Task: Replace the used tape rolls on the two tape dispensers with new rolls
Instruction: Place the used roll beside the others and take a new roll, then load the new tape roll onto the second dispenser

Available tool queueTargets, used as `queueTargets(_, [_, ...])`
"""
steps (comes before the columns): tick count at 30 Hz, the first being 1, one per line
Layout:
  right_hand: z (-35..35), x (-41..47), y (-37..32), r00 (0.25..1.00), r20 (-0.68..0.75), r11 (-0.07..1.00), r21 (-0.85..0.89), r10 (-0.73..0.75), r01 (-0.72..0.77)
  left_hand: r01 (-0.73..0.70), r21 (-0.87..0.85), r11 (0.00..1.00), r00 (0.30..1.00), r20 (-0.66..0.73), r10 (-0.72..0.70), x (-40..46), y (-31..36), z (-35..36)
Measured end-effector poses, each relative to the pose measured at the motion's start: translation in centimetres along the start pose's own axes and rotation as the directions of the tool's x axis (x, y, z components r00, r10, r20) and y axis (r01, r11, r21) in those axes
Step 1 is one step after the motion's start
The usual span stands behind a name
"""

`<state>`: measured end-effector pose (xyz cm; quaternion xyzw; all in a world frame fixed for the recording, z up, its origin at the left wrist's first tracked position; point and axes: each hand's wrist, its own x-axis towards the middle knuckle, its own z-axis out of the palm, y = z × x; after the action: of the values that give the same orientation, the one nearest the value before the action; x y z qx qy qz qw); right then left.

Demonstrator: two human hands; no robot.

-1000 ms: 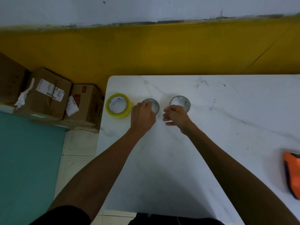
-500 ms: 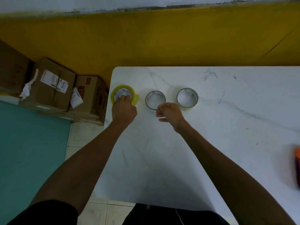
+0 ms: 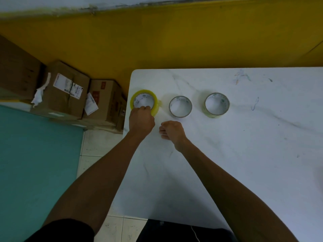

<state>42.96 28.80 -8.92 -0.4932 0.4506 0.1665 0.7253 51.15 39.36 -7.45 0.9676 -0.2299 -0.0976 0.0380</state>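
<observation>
Watching my left hand shift from the middle core to grasp the yellow roll. Right hand clenched, empty. New roll's coming out, I reckon.

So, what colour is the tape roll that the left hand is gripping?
Yellow; the tape roll under the left hand shows best in the head view.

3 tape rolls line the table's far-left edge; its right seems open.
</observation>
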Motion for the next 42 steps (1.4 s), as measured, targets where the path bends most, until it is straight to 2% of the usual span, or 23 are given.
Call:
queueTargets(7, [0.8,0.0,-1.2,0.999,-0.016,0.998,0.045,0.034,-0.033,0.011,-0.004,1.0,0.997,0.075,-0.01,0.0,-0.1,-1.1])
queueTargets(12, [1.0,-0.5,-1.5,1.0,-0.011,0.999,0.042,0.001,-0.001,0.122,-0.183,0.975,0.991,0.074,-0.11,-0.6,0.5,-2.4])
queueTargets(16, [1.6,-1.2,-2.1,0.995,0.037,0.996,0.028,-0.088,0.087,0.265,-0.352,0.898,0.964,0.097,-0.247,-1.3,1.2,-4.0])
queueTargets(20, [2.5,-2.2,-2.6,0.978,0.015,0.977,0.049,-0.208,0.207,0.292,-0.491,0.821,0.954,0.092,-0.284,-2.9,1.3,-5.1])
queueTargets(25, [2.8,-3.6,-2.2,0.952,0.037,0.951,-0.049,-0.304,0.305,0.405,-0.613,0.679,0.904,0.154,-0.4,-5.2,1.5,-5.0])
queueTargets(27, [2.4,-4.7,-1.7,0.948,0.018,0.945,-0.079,-0.317,0.318,0.422,-0.624,0.657,0.894,0.167,-0.415,-6.2,1.9,-5.0])
queueTargets(33, [-0.8,-8.0,-0.7,0.943,-0.07,0.945,-0.051,-0.325,0.322,0.439,-0.667,0.602,0.887,0.213,-0.411,-8.4,5.2,-5.7])
queueTargets(42, [-11.6,-13.8,-1.6,0.878,-0.264,0.907,0.032,-0.398,0.421,0.312,-0.754,0.578,0.95,0.247,-0.191,-10.3,16.4,-8.5])
